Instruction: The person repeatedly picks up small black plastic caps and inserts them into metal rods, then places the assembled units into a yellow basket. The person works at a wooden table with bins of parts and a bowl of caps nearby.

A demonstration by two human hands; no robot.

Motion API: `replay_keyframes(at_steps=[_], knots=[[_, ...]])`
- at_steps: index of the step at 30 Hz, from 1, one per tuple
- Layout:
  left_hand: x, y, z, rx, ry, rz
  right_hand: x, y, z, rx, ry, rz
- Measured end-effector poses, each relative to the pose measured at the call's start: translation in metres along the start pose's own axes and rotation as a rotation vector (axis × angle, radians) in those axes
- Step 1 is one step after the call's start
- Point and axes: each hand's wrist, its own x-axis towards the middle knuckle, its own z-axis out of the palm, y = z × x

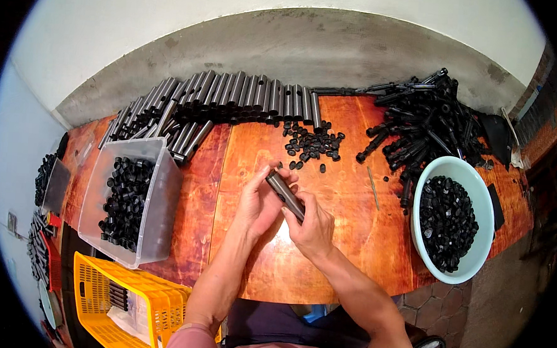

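A dark grey metallic tube (285, 194) slants between my two hands above the middle of the wooden table. My left hand (258, 204) is closed around its upper end, the fingers partly behind it. Lower down, my right hand (312, 226) grips the other end, which its fingers hide. A dark hole or slot shows on the tube's side. Just beyond my hands lies a loose scatter of small black caps (311, 145). Behind them, many similar grey tubes (232, 91) are stacked in a row along the wall.
Left stands a translucent plastic bin (162, 199) of black ring-like parts, with a yellow crate (106, 269) below it. Right is a pale blue basin (418, 228) of small black pieces. Behind it lies a heap of black rod-like parts (426, 119). A thin rod (373, 186) lies on the table (349, 266).
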Motion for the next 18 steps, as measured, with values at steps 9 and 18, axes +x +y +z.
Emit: replay_keyframes(at_steps=[9, 18], knots=[[-0.005, 0.003, -0.025, -0.094, -0.197, -0.206, -0.007, -0.008, -0.001, 0.099, -0.118, 0.059], [-0.003, -0.005, -0.024, -0.049, -0.302, -0.244, -0.006, 0.000, -0.011, 0.467, -0.311, 0.309]])
